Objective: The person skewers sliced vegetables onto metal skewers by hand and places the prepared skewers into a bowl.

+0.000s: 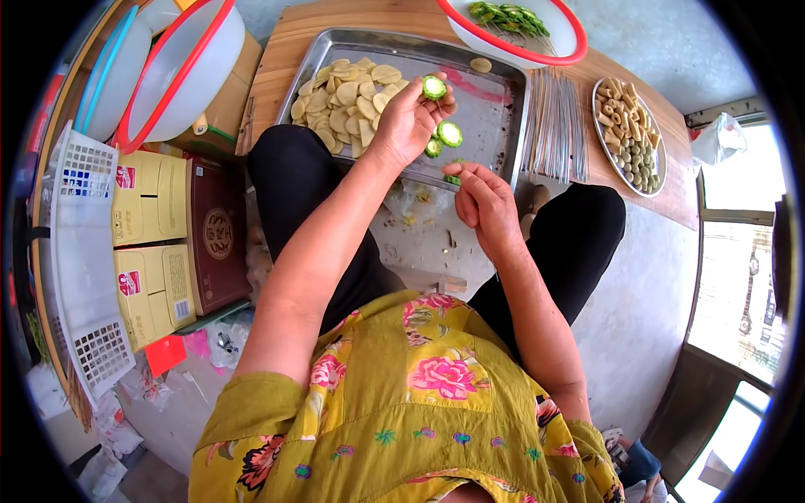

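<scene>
As the wearer is seated, the nearest item is an olive-yellow blouse (436, 377), printed with pink peonies and small blue and green motifs. Next, black trousers (570, 243), knees spread. Beside the left leg: one maroon box (216, 285) with a round gold emblem; two yellow cartons (151, 197), red-labelled, set next to it. Right hand (486, 201): fingers curled, thumb and forefinger brought together at a green piece (454, 173) by the near rim of the tray; whether they grip it, cannot tell. Left hand (412, 121): palm upward, raised over the tray, closed at the fingertips on one green gourd slice (433, 88), scallop-edged, pale cut face showing. Metal tray (519, 126): rectangular, shallow, standing on a wooden table (285, 50). Contents, between the hands: loose gourd slices (450, 133), same kind; left side, one heap of potato slices (344, 96), overlapping; far right corner, a single slice (480, 64), lying apart. Right of the tray: metal skewers (555, 126), many, laid roughly parallel. Farther right: oval plate (599, 126), bearing tan rolls (625, 109) and small greenish balls (636, 163). Beyond the tray: red-rimmed basin (566, 57), white, containing green vegetable strips (507, 17).
</scene>
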{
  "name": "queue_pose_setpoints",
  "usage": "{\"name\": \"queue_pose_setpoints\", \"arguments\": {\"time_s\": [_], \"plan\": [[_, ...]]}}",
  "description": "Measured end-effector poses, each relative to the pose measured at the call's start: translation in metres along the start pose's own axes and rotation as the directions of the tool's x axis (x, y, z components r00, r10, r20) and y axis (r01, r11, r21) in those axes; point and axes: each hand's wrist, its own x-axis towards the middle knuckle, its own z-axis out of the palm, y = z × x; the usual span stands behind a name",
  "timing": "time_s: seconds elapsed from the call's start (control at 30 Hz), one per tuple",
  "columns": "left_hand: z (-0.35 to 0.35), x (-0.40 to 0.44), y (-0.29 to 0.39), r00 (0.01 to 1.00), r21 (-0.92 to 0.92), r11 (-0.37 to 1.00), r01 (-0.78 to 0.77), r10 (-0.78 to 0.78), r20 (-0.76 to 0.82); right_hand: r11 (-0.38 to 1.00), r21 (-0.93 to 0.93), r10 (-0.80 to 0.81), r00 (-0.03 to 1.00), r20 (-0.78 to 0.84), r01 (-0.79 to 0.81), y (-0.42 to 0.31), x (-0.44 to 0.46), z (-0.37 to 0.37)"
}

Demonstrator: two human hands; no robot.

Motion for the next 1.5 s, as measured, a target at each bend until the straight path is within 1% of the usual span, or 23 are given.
{"name": "queue_pose_setpoints", "arguments": {"time_s": [0.03,0.27,0.33,0.43,0.67,0.77,0.83,0.87,0.93,1.07,1.13,1.27,1.4,1.5], "plan": [[0.002,-0.001,0.001,1.0,0.027,1.0,0.002,-0.003,0.026,1.0,0.006,0.005,1.0,-0.003,-0.005,0.0,0.0,0.0],[0.007,-0.004,0.002,0.998,0.059,0.998,-0.013,0.009,0.057,1.0,0.023,-0.001,1.0,0.003,0.001,0.001,0.001,-0.001],[0.007,-0.005,0.001,0.998,0.093,0.995,-0.023,0.017,0.065,0.999,0.034,-0.006,1.0,0.004,0.006,0.001,0.001,-0.001],[0.006,-0.005,-0.004,0.996,0.095,0.996,-0.002,-0.006,0.084,0.999,0.043,-0.01,1.0,-0.013,0.011,0.002,0.002,-0.002],[0.011,-0.007,-0.003,0.997,0.121,0.993,-0.01,0.0,0.081,0.997,0.069,-0.036,0.999,-0.021,0.038,0.007,0.004,0.0],[0.011,-0.007,-0.005,0.998,0.103,0.995,0.003,-0.009,0.063,0.997,0.052,-0.052,0.998,-0.025,0.053,0.01,0.006,0.001],[0.014,-0.009,-0.007,1.0,0.028,0.999,0.027,-0.027,0.003,0.997,-0.009,-0.079,0.996,-0.042,0.079,0.012,0.006,0.002],[0.013,-0.009,-0.008,1.0,0.027,0.999,0.027,-0.027,0.003,0.997,-0.011,-0.078,0.996,-0.043,0.078,0.012,0.006,0.003],[0.013,-0.009,-0.009,0.999,-0.038,0.999,0.04,-0.04,-0.016,0.991,-0.092,-0.099,0.994,-0.055,0.093,0.014,0.006,0.004],[0.015,-0.01,-0.011,0.999,-0.091,0.995,0.036,-0.039,-0.029,0.987,-0.123,-0.107,0.992,-0.069,0.098,0.019,0.008,0.005],[0.012,-0.011,-0.015,0.997,-0.15,0.986,0.071,-0.073,-0.011,0.98,-0.151,-0.14,0.987,-0.082,0.127,0.018,0.009,0.007],[0.018,-0.018,-0.021,0.994,-0.137,0.987,0.085,-0.094,-0.06,0.981,-0.12,-0.166,0.981,-0.097,0.154,0.019,0.015,0.008],[0.021,-0.018,-0.02,0.994,-0.138,0.987,0.079,-0.089,-0.064,0.975,-0.167,-0.163,0.981,-0.107,0.144,0.017,0.015,0.01],[0.023,-0.02,-0.018,0.991,-0.095,0.992,0.083,-0.092,-0.095,0.971,-0.19,-0.166,0.98,-0.111,0.143,0.017,0.015,0.011]]}}
